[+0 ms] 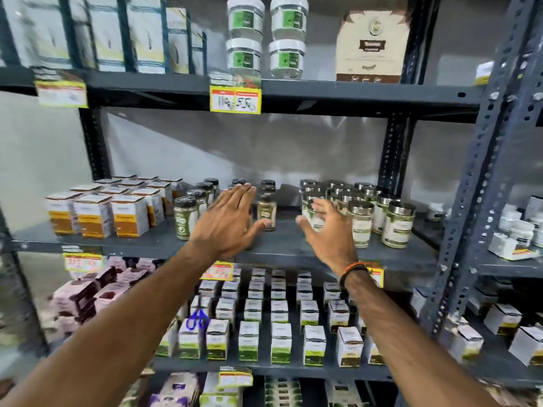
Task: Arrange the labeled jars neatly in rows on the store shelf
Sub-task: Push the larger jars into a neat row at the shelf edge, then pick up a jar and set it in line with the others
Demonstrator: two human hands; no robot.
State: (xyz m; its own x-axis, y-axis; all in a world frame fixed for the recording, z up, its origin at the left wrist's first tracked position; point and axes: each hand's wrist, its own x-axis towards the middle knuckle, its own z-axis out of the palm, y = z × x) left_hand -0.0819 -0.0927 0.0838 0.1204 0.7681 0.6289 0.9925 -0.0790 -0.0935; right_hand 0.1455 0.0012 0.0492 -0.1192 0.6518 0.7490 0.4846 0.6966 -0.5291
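Note:
On the middle shelf [279,248] stand two groups of labeled jars. Black-lidded jars [185,216] form short rows at centre-left, and one brown jar with a black lid [266,211] stands apart at the front. Silver-lidded jars [397,224] crowd the right side. My left hand [232,221] is flat with its fingers spread, in front of the black-lidded jars, its thumb close to the brown jar. My right hand [326,230] is open, its fingers against the left edge of the silver-lidded group, hiding one jar there.
White and orange boxes [97,212] fill the shelf's left end. Green-labeled tubs [264,36] and cartons sit on the shelf above, small boxes [279,327] on the shelf below. Grey steel uprights [482,177] frame the bay; yellow price tags [235,99] hang on the edges.

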